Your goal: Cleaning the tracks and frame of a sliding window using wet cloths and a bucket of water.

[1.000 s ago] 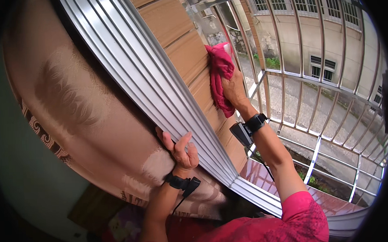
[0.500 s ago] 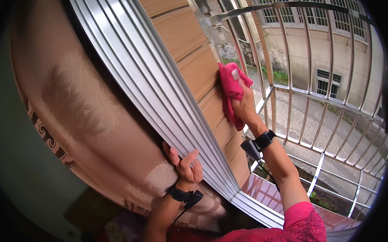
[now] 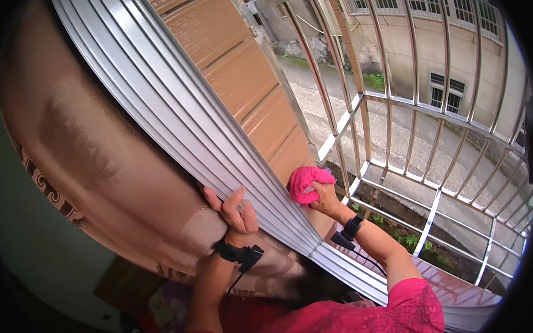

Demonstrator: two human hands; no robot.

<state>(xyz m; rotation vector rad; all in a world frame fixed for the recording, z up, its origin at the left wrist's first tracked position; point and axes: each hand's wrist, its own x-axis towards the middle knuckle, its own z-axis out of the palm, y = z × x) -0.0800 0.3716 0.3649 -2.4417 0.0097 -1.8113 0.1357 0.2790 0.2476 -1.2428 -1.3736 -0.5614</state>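
Note:
My right hand [image 3: 325, 201] grips a bunched pink cloth [image 3: 303, 184] and presses it on the lower part of the brown tiled wall [image 3: 238, 66] outside the window. The wall's upper tiles look wet and shiny. My left hand [image 3: 239, 215] rests on the inner edge of the silver ribbed window frame [image 3: 174, 105], its fingers spread and partly bent, holding nothing. Beside that hand hangs a brownish-pink patterned curtain [image 3: 118, 185]. A black band with a small dark box sits on each of my wrists.
A shiny metal bar cage [image 3: 421, 109] encloses the outside of the window on the right. Beyond it lie a grey lane [image 3: 402, 142] and a pale building [image 3: 422, 52] with barred windows. Green plants [image 3: 409, 240] show below the bars. The sill track [image 3: 348, 276] runs across the bottom.
My right hand has moved down the wall with the cloth, which is now bunched tighter. The view has shifted slightly; my left hand stays at the frame.

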